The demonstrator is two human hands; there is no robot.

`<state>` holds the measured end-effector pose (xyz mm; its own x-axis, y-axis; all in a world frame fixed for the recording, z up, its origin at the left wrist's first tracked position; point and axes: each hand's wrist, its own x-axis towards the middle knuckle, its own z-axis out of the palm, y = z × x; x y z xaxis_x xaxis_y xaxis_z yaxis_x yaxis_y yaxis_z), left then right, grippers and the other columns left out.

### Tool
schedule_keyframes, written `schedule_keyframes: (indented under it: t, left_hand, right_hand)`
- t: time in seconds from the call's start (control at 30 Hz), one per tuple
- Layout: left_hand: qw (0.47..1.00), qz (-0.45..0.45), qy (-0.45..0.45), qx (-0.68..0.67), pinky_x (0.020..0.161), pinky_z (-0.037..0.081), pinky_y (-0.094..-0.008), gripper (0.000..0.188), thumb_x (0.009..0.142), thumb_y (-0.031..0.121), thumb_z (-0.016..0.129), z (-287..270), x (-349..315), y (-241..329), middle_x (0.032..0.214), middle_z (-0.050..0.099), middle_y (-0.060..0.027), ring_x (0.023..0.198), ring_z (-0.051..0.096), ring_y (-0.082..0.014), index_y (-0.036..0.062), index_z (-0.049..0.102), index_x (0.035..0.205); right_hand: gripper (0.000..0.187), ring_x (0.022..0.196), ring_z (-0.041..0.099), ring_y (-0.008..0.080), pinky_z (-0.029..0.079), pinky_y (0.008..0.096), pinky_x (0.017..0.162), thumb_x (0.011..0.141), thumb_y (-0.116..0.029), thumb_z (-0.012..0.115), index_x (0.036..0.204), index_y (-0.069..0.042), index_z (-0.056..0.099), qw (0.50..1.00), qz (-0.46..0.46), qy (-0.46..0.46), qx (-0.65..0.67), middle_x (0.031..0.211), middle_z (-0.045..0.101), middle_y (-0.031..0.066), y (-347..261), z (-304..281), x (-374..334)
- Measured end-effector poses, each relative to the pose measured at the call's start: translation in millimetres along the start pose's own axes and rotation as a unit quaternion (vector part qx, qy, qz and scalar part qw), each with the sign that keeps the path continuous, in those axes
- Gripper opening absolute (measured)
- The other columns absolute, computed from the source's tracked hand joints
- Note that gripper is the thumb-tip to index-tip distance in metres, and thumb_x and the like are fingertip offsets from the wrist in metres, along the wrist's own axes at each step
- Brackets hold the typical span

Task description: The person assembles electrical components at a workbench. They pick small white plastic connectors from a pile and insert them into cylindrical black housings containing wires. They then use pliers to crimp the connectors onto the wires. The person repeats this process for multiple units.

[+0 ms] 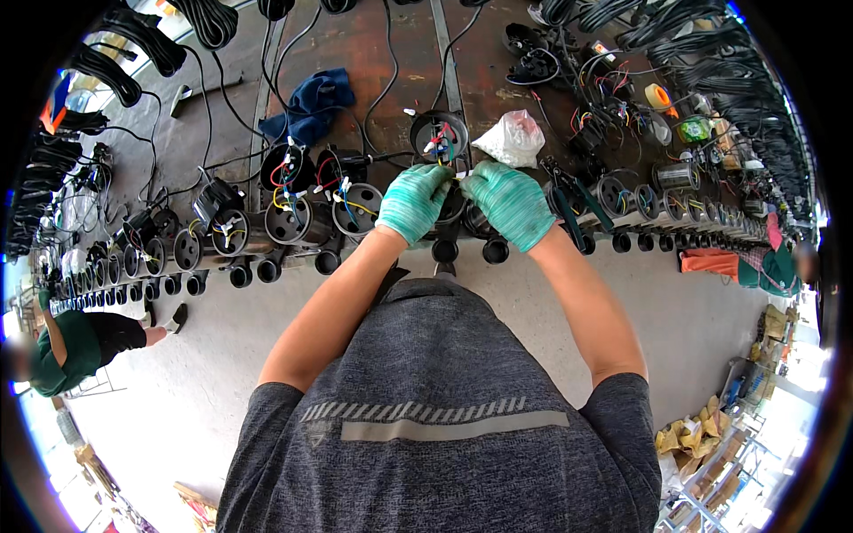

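Both my hands wear green knitted gloves and meet over the bench edge, fingers pinched close together. My left hand (pixel 414 201) grips a thin wire coming from the motor housing below. My right hand (pixel 513 204) pinches at a small white connector (pixel 459 175) between the two hands; its fingertips partly hide it. Just beyond stands a round black cover (pixel 439 133) with red, blue and white-tipped wires inside. Left of my hands, open cylindrical housings (pixel 357 210) show coloured wires. To the right lie dark-handled pliers (pixel 577 200) and a white plastic bag (pixel 513 139) of small white pieces.
A dark blue cloth (pixel 311 105) lies on the worn bench (pixel 355 35). Black cable coils (pixel 209 22) line its far side. Rows of housings run along the near edge both ways. An orange tape roll (pixel 658 97) sits right. Other people (pixel 75 354) stand at far left and right.
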<state>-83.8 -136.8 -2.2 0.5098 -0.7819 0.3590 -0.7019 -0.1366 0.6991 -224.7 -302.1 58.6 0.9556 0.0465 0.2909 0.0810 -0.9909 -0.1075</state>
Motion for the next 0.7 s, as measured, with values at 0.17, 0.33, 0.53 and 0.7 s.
schedule_keyframes:
  t: [0.17, 0.33, 0.53, 0.7]
  left_hand:
    - [0.999, -0.011, -0.028, 0.020, 0.092, 0.056, -0.0490, 0.022, 0.095, 0.014, 0.070, -0.7, 1.1, -1.5, 0.108, 0.077, -0.0164, 0.104, 0.070, -0.0402, 0.0066, 0.076, 0.115]
    - [1.000, -0.003, -0.018, 0.005, 0.093, 0.056, -0.0484, 0.022, 0.094, 0.014, 0.071, -4.0, 3.1, 2.6, 0.108, 0.078, -0.0160, 0.104, 0.070, -0.0403, 0.0071, 0.078, 0.114]
    - [0.999, -0.019, -0.032, -0.011, 0.092, 0.057, -0.0475, 0.020, 0.094, 0.013, 0.072, -7.8, 6.9, 5.9, 0.107, 0.078, -0.0157, 0.102, 0.071, -0.0403, 0.0084, 0.080, 0.112]
    - [0.999, -0.014, -0.027, -0.020, 0.091, 0.058, -0.0463, 0.025, 0.090, 0.017, 0.078, -10.6, 7.1, 9.0, 0.106, 0.078, -0.0169, 0.101, 0.072, -0.0391, 0.0086, 0.081, 0.114]
  right_hand:
    - [0.016, 0.089, 0.072, 0.0266, 0.060, 0.0404, 0.073, 0.089, -0.015, 0.072, 0.104, -0.013, 0.077, 1.000, 0.000, 0.020, -0.018, 0.099, 0.068, 0.0061, 0.0, 3.1, 5.7]
    - [0.012, 0.084, 0.072, 0.0234, 0.058, 0.0374, 0.069, 0.092, -0.013, 0.075, 0.103, -0.013, 0.079, 0.999, 0.015, 0.035, -0.016, 0.098, 0.070, 0.0036, 10.3, 3.1, 5.5]
    - [0.016, 0.090, 0.072, 0.0336, 0.059, 0.0453, 0.073, 0.097, -0.018, 0.072, 0.111, -0.011, 0.073, 0.995, 0.090, -0.029, 0.024, 0.111, 0.069, 0.0101, 6.5, 7.7, 4.9]
    - [0.020, 0.098, 0.071, 0.0390, 0.058, 0.0496, 0.080, 0.101, -0.021, 0.068, 0.118, -0.009, 0.068, 0.975, 0.202, -0.070, 0.066, 0.115, 0.068, 0.0151, -11.2, 14.0, 5.4]
